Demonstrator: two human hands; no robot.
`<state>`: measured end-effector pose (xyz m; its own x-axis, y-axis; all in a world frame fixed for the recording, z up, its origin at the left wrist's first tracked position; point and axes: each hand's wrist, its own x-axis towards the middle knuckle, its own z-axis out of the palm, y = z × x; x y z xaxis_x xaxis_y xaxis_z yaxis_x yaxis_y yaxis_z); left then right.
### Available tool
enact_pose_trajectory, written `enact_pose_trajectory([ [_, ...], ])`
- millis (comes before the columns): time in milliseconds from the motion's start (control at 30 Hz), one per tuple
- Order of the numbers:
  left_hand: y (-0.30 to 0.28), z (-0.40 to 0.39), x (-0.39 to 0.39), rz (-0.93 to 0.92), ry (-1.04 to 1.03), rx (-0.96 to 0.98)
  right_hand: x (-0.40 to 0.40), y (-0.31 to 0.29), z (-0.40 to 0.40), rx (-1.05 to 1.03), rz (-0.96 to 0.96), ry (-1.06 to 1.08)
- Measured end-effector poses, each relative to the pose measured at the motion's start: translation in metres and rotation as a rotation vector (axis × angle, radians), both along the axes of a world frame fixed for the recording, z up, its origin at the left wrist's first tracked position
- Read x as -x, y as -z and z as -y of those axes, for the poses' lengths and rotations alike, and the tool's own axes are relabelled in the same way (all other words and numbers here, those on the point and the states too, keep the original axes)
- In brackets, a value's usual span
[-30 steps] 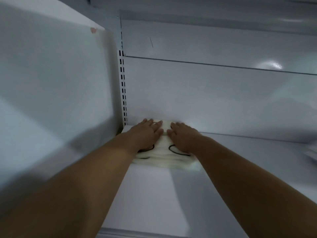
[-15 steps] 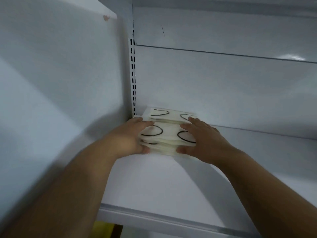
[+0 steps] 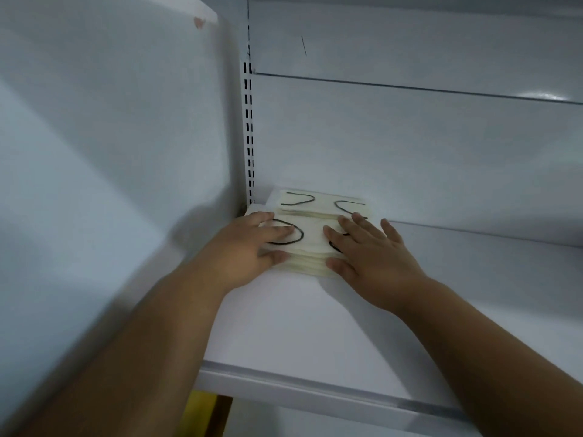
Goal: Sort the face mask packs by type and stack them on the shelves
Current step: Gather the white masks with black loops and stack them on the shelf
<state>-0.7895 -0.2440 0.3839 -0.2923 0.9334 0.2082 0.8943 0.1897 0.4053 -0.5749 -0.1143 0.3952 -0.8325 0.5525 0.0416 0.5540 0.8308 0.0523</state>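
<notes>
Both hands have slid back from the top, the left hand (image 3: 243,247) and right hand (image 3: 372,257) now gripping a front stack of cream-white, black-looped mask packs (image 3: 310,244) on the white metal shelf (image 3: 284,326), leaving another stack (image 3: 321,203) in the corner.

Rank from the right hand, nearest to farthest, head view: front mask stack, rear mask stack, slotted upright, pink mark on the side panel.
1. front mask stack: under the right hand, fingers on top, thumb at its front edge.
2. rear mask stack: just behind it, against the back wall.
3. slotted upright: left rear corner, rising above the stacks.
4. pink mark: high on the left side panel.
</notes>
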Motion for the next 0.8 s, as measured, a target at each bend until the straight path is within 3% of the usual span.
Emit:
enact_pose_trajectory([
  [367,0.004,-0.001,-0.003,0.035,-0.021,0.071,-0.012,0.01,0.002,0.023,-0.061,0.09],
  [533,0.006,-0.003,-0.002,-0.119,-0.036,0.206,-0.012,0.014,0.004,-0.013,-0.043,0.071],
  [733,0.007,-0.007,0.004,-0.248,0.089,-0.198,-0.014,0.009,0.001,-0.062,-0.08,0.007],
  [800,0.011,-0.008,0.005,-0.216,0.117,-0.135,-0.012,0.012,0.0,-0.023,-0.073,-0.001],
])
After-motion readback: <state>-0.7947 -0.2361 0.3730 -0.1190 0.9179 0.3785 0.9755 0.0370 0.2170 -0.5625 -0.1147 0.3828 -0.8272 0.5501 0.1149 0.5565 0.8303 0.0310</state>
